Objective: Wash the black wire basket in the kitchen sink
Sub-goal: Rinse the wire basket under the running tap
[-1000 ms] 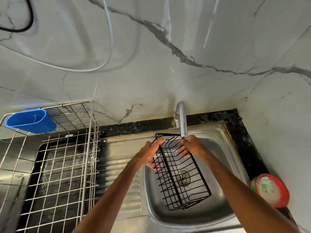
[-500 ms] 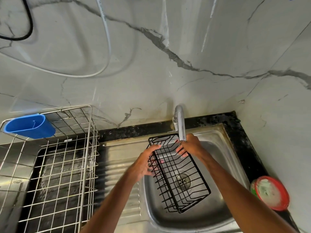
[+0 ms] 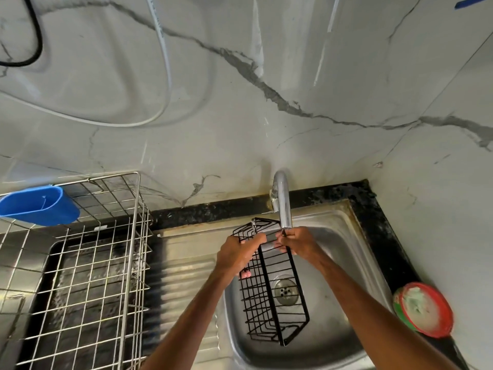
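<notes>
The black wire basket (image 3: pixel 269 295) hangs tilted on its side over the steel sink (image 3: pixel 344 263), its far end just below the spout of the chrome tap (image 3: pixel 283 204). My left hand (image 3: pixel 240 253) grips the basket's left rim near the far end, fingers wrapped through the wires. On the right rim, right under the spout, my right hand (image 3: pixel 297 240) holds the basket with curled fingers. The sink drain (image 3: pixel 286 291) shows through the basket's wires. I cannot tell whether water is running.
A steel wire dish rack (image 3: pixel 88 263) stands on the left over a dark tray, with a blue plastic cup holder (image 3: pixel 37 205) hooked on its far rim. A red-rimmed round tub (image 3: pixel 424 309) sits on the black counter at the right. Marble wall behind.
Both hands have turned the basket more onto its side and brought its far end closer under the spout. My hands are now nearer each other.
</notes>
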`<state>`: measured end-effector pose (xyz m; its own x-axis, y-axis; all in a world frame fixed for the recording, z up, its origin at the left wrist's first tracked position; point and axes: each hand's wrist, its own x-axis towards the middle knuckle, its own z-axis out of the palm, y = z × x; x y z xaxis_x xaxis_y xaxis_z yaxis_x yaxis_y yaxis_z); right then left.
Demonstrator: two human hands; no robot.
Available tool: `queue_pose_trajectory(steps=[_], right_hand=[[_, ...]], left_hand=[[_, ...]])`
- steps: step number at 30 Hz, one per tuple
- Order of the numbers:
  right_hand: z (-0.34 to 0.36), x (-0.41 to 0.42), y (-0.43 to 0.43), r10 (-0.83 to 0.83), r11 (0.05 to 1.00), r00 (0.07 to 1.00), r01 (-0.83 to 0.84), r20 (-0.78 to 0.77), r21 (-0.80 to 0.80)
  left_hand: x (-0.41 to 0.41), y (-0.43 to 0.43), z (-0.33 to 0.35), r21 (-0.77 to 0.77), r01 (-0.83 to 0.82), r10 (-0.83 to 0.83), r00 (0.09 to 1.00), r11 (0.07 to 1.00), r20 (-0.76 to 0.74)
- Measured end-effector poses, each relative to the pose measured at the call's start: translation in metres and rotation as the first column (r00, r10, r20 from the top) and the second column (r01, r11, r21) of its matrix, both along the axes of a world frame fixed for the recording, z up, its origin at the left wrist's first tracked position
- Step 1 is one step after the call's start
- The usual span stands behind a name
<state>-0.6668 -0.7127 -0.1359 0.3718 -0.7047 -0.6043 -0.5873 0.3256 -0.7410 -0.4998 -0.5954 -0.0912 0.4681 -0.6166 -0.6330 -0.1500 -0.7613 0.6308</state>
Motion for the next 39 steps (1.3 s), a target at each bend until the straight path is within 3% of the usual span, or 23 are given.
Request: queue_pose_trajectory(steps=[3, 7, 11, 17, 23, 25, 26, 28, 30, 34, 39], right_hand=[[-0.007, -0.011, 0.017, 0.030, 0.999, 0.999, -0.031, 0.024, 0.015], [-0.004, -0.015, 0.012, 0.075, 0.996, 0.997, -0.075, 0.005, 0.053], [0.014, 0.005, -0.013, -0.024, 0.999, 1.000, 0.023, -0.004, -0.039], [0.003, 0.006, -0.012, -0.121, 0.993, 0.988, 0.120, 0.092, 0.015], [-0.012, -0.019, 0.023, 0.025, 1.000, 0.997, -0.025, 0.078, 0.003], [-0.005, -0.020, 0.026, 0.118, 0.978, 0.991, -0.127, -0.059, -0.165], [-0.001, -0.020, 0.028, 0.135, 0.922, 0.981, -0.177, -0.141, -0.343], [0.006, -0.021, 0.033, 0.082, 0.745, 0.986, -0.158, -0.146, -0.648], [0.007, -0.023, 0.031, 0.154, 0.561, 0.969, -0.245, -0.192, -0.790], [-0.009, -0.027, 0.016, 0.488, 0.279, 0.754, -0.612, -0.440, -0.740], [-0.013, -0.022, -0.007, 0.589, 0.065, 0.488, -0.823, -0.644, -0.565]], left_hand=[[0.002, 0.000, -0.004, -0.003, -0.067, 0.067, 0.997, 0.998, -0.029], [0.004, 0.003, -0.003, -0.025, -0.014, 0.013, 0.997, 1.000, -0.071], [0.005, 0.005, 0.000, -0.053, 0.123, -0.125, 0.991, 0.991, -0.044], [0.003, 0.005, -0.001, -0.104, 0.058, -0.067, 0.994, 0.993, -0.087], [0.002, 0.003, 0.002, -0.127, 0.047, -0.052, 0.998, 0.991, -0.041], [0.001, 0.003, 0.002, -0.123, 0.060, -0.066, 0.996, 0.991, -0.053], [0.002, 0.003, 0.001, -0.122, 0.061, -0.069, 0.996, 0.991, -0.063], [0.004, 0.003, 0.000, -0.124, 0.044, -0.055, 0.994, 0.991, -0.090], [0.007, 0.003, 0.003, -0.115, 0.023, -0.035, 0.995, 0.993, -0.096], [0.007, -0.001, 0.011, -0.095, 0.066, -0.073, 0.995, 0.993, -0.068], [0.008, -0.006, 0.020, -0.119, 0.169, -0.170, 0.985, 0.978, 0.005]])
